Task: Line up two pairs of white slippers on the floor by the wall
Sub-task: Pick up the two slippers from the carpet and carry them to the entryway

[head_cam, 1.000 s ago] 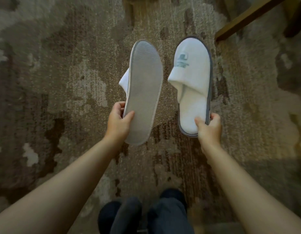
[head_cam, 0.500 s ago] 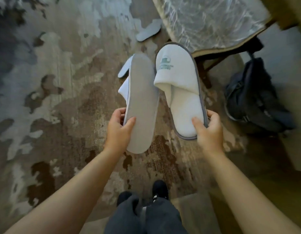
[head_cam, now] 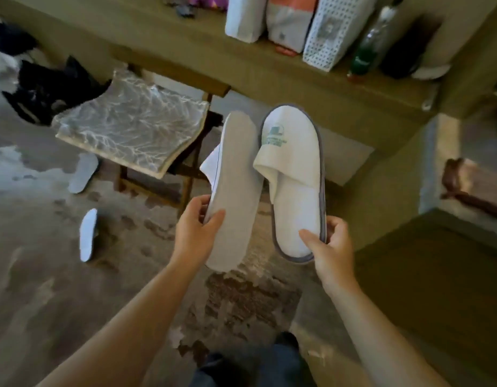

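Both hands up in front of the body, each holding one white slipper by the heel end, above the patterned carpet (head_cam: pixel 60 289).

Left hand (head_cam: pixel 195 233): fingers clenched on the heel of the left slipper (head_cam: pixel 234 191), thumb on the grey sole, other fingers wrapped behind. This slipper is turned sole toward the camera; a bit of the white upper shows at its left edge.

Right hand (head_cam: pixel 329 247): thumb on the insole, other fingers curled round the grey rim, grasping the right slipper (head_cam: pixel 296 174). It faces upper side up, green logo on the toe cover. The two held slippers sit side by side, edges touching or nearly so near the middle.

Two more slippers lie loose on the carpet to the left, well apart from the hands: one near the stool leg (head_cam: pixel 84 173), one closer in (head_cam: pixel 88 234). Neither is lined up.

Stool (head_cam: pixel 130 121) with a plastic-wrapped seat stands behind the held pair. Desk (head_cam: pixel 186 43) beyond it carries bags and a bottle (head_cam: pixel 371 43).
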`<state>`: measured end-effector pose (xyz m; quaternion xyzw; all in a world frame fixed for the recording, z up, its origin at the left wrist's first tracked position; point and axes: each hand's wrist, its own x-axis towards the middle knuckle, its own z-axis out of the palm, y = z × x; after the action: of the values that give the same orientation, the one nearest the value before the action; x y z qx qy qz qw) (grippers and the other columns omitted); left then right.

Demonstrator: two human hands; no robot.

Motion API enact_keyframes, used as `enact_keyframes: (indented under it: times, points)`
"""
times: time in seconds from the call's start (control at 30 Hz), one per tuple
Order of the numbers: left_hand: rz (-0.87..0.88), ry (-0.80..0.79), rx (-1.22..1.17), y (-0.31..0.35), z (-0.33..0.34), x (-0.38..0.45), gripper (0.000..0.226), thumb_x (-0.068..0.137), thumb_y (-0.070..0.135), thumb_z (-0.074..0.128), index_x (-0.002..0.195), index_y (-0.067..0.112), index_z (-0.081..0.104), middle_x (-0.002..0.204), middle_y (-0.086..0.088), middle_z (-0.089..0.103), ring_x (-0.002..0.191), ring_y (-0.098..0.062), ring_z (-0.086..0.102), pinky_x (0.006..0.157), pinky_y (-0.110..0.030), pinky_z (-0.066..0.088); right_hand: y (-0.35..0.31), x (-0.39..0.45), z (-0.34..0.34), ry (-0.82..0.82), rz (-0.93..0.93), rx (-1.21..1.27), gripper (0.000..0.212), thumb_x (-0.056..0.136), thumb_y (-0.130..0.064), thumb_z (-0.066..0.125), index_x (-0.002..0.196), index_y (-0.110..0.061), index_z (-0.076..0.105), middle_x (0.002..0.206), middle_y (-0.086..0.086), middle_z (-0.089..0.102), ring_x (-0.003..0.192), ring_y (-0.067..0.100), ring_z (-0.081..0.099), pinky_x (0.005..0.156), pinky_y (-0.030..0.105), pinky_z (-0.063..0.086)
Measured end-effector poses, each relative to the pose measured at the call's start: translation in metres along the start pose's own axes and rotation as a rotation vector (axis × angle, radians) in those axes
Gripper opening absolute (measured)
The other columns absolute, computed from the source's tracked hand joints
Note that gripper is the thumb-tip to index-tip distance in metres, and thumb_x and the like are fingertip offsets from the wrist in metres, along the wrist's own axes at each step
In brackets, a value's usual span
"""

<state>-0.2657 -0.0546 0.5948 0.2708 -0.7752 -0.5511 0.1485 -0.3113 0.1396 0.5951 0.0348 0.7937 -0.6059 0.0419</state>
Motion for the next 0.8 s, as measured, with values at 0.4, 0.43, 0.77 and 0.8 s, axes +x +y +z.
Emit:
enact_keyframes:
  times: [0.4,0.43,0.77,0.8]
  points:
    - [0.376,-0.720,0.029,0.106,0.196,-0.184,0.026,0.083,0.018,0.056,0.108,0.014,0.051,0.094,0.004,0.052,0.073,-0.006,0.050,0.056,-0.016,0.035,0.039,-0.186,-0.258,0.832,0.173,0.075,0.034,0.082,-0.010,0.058,0.104,-0.022,0.035,0.103,0.000,0.044,0.088,0.014,0.049,0.072,0.030,0.048]
    - [0.409,-0.780,0.025,0.112,0.212,-0.210,0.026,0.083,0.018,0.056,0.108,0.014,0.051,0.093,0.005,0.052,0.072,-0.003,0.049,0.056,-0.015,0.035,0.046,-0.209,-0.279,0.884,0.185,0.095,0.033,0.082,-0.010,0.058,0.105,-0.021,0.036,0.104,0.000,0.045,0.087,0.013,0.049,0.073,0.031,0.048]
    - [0.556,-1.225,-0.023,0.148,0.331,-0.467,0.026,0.083,0.016,0.055,0.108,0.010,0.052,0.101,-0.003,0.057,0.089,-0.020,0.054,0.075,-0.035,0.044,0.111,-0.411,-0.464,1.298,0.287,0.150,0.042,0.082,-0.007,0.058,0.119,-0.005,0.038,0.110,0.006,0.046,0.100,0.020,0.048,0.078,0.032,0.046]
    - [0.564,-1.248,-0.019,0.151,0.340,-0.485,0.025,0.083,0.016,0.055,0.107,0.012,0.052,0.099,-0.001,0.056,0.088,-0.018,0.054,0.073,-0.033,0.043,0.117,-0.423,-0.478,1.332,0.291,0.158,0.042,0.082,-0.007,0.058,0.119,-0.004,0.038,0.109,0.006,0.046,0.099,0.020,0.048,0.076,0.031,0.045]
